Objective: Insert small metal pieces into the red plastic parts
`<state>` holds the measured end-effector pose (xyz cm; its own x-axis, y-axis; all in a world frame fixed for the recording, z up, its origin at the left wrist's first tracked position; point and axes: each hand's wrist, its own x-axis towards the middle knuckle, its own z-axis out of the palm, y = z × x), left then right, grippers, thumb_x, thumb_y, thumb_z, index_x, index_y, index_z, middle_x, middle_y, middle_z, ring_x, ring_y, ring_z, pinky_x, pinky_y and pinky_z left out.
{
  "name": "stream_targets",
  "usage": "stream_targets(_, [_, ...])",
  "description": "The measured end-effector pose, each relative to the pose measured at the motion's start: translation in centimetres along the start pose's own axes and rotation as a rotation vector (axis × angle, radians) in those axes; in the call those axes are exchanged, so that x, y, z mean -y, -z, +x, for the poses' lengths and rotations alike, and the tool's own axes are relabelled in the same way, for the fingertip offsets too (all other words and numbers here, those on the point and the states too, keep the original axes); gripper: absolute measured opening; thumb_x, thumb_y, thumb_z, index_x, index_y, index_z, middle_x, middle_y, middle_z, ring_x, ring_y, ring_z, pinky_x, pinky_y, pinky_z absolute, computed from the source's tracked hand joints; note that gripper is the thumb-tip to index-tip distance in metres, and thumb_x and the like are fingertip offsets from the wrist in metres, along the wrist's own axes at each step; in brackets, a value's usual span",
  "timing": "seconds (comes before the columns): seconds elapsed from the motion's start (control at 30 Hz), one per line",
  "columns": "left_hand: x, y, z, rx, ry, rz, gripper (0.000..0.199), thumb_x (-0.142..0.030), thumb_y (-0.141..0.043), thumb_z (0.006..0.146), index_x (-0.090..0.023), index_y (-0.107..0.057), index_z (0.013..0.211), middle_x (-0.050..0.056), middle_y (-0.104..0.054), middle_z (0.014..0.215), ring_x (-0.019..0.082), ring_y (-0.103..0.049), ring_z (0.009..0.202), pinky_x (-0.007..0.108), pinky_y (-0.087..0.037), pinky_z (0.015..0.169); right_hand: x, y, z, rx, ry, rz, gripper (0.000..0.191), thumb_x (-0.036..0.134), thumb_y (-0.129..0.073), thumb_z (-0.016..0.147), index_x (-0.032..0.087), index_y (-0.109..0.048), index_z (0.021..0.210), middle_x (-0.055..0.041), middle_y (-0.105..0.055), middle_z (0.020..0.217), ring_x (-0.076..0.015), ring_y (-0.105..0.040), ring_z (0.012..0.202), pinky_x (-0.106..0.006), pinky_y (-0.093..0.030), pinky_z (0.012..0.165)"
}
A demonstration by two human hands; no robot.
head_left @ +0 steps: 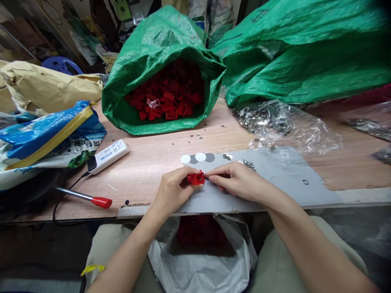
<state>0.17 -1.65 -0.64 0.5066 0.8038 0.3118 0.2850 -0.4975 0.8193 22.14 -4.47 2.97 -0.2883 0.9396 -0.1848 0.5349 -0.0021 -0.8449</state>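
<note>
Over the grey sheet [220,199], my left hand [172,189] pinches a small red plastic housing [196,178] whose hollow side faces right. My right hand [236,181] is closed in a pinch at the housing's right side. Between its thumb and forefinger is a thin, dark metal piece [206,176], its tip reaching the housing; its exact kind is too small to tell. Just beyond my hands lie white and grey discs [200,157] in an overlapping row. Small metal parts [249,165] sit on the sheet behind my right hand.
A green sack [159,49] full of red housings [171,95] lies open at the back. Clear plastic [293,126] with metal pieces is at right. On the left are a white device [108,155] and a red-tipped lever [102,202]. A white bag [201,268] hangs below the table edge.
</note>
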Motion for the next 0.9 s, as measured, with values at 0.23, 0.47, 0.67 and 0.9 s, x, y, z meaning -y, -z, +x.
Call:
stream_targets(0.23, [-0.5, -0.1, 0.2, 0.009, -0.023, 0.04, 0.02, -0.02, -0.072, 0.084, -0.02, -0.069, 0.104, 0.005, -0.074, 0.098, 0.018, -0.07, 0.09, 0.028, -0.06, 0.078, 1.6, -1.3, -0.1, -0.133, -0.012, -0.232, 0.026, 0.021, -0.054, 0.086, 0.021, -0.08, 0.081, -0.0043, -0.075, 0.073, -0.019, -0.061, 0.067, -0.027, -0.036, 0.06])
stream_targets(0.47, [-0.2, 0.0, 0.1, 0.001, 0.061, -0.046, 0.024, -0.024, -0.076, 0.08, -0.02, -0.068, 0.103, 0.005, -0.073, 0.098, 0.019, -0.071, 0.091, 0.029, -0.06, 0.081, 0.8, -0.7, -0.3, -0.014, -0.002, -0.054, 0.028, 0.025, -0.052, 0.089, 0.018, -0.079, 0.087, -0.0018, -0.07, 0.066, -0.0158, -0.057, 0.06, -0.025, -0.038, 0.059])
stream_targets(0.67, [0.0, 0.0, 0.1, -0.003, 0.074, -0.089, 0.025, -0.024, -0.077, 0.08, -0.019, -0.068, 0.102, 0.005, -0.072, 0.097, 0.019, -0.072, 0.09, 0.029, -0.06, 0.081, 0.0, -0.4, -0.5, -0.011, 0.001, -0.016, 0.028, 0.028, -0.053, 0.089, 0.018, -0.079, 0.09, -0.0013, -0.071, 0.068, -0.0154, -0.058, 0.062, -0.025, -0.038, 0.058])
stream_targets(0.9, [-0.2, 0.1, 0.0, 0.002, 0.083, -0.073, 0.022, -0.022, -0.077, 0.079, -0.019, -0.069, 0.099, 0.005, -0.073, 0.094, 0.019, -0.072, 0.087, 0.028, -0.06, 0.077, 0.4, -0.3, -0.1, 0.028, -0.131, 0.094, 0.02, 0.032, -0.055, 0.09, 0.017, -0.068, 0.094, -0.0001, -0.07, 0.064, -0.0093, -0.048, 0.042, -0.022, -0.037, 0.046])
